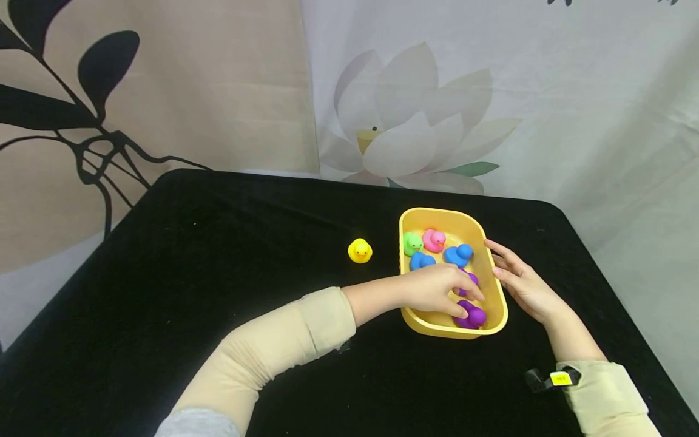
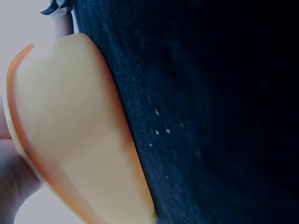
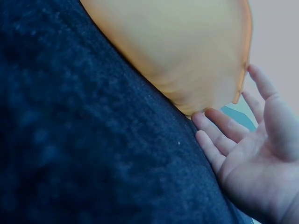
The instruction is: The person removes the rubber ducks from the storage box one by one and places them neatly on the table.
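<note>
A yellow tray [image 1: 431, 331] holds several rubber ducks. My left hand [image 1: 439, 288] reaches over the tray's left rim, its fingers spread above the near end. The thumb is right at a purple duck [image 1: 472, 317], while a second purple duck [image 1: 471, 280] is partly hidden behind the fingers. In the left wrist view, part of that hand [image 2: 14, 177] shows beyond the tray wall [image 2: 79, 126]. At the tray's right side, my right hand [image 1: 526, 285] has its fingertips against the wall and rim. Those fingers [image 3: 226, 123] look extended in the right wrist view.
Toward the tray's far end lie a green duck [image 1: 412, 243], a pink duck [image 1: 434, 240] and two blue ducks [image 1: 459, 255]. A yellow duck [image 1: 360, 250] stands on the black tablecloth [image 1: 262, 243], left of the tray. Printed curtains [image 1: 415, 121] hang behind the table.
</note>
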Action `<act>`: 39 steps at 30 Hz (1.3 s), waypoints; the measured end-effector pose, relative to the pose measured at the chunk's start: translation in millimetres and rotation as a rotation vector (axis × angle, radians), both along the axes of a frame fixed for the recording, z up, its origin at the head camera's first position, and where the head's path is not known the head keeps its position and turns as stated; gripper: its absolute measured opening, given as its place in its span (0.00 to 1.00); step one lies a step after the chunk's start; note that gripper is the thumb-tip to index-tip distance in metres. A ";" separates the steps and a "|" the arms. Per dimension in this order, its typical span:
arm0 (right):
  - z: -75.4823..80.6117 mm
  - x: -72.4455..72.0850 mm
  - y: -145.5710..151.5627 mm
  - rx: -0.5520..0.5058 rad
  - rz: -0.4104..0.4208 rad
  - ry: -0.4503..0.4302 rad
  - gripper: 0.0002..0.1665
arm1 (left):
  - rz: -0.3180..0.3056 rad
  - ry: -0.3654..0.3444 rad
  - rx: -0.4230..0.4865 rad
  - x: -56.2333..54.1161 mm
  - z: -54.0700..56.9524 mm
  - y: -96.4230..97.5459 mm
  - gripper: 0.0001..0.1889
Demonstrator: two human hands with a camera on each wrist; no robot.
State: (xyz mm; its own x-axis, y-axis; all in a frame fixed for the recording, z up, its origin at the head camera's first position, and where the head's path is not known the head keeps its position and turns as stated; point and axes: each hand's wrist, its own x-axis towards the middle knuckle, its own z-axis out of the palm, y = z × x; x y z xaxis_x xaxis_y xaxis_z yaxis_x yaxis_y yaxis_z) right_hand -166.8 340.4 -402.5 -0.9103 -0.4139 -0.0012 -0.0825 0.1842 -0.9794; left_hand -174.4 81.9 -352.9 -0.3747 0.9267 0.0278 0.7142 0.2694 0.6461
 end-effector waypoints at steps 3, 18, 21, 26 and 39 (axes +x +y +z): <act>0.1 0.2 -0.2 -0.007 0.001 -0.002 0.32 | -0.014 -0.012 -0.020 -0.9 -2.3 5.2 0.23; 0.6 0.7 -0.1 0.017 -0.012 -0.013 0.32 | -0.007 -0.025 -0.135 -2.3 -6.4 21.7 0.22; 1.0 0.5 -0.2 0.013 -0.007 -0.012 0.32 | -0.007 -0.015 -0.136 -2.2 -6.0 22.0 0.21; 0.2 -0.2 0.7 0.005 0.001 -0.006 0.32 | -0.015 -0.015 -0.129 -2.7 -5.1 21.3 0.21; 0.2 -0.9 0.7 0.012 -0.006 -0.011 0.32 | -0.041 -0.042 -0.034 -6.2 -2.4 15.9 0.19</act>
State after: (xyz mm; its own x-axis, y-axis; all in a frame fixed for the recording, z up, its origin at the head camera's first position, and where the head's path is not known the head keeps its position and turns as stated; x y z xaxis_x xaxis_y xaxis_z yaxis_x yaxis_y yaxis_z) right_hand -167.7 341.1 -402.3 -0.9127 -0.4083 -0.0157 -0.0709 0.1962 -0.9780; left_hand -180.7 97.8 -355.3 -0.3366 0.9415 -0.0187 0.6976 0.2626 0.6666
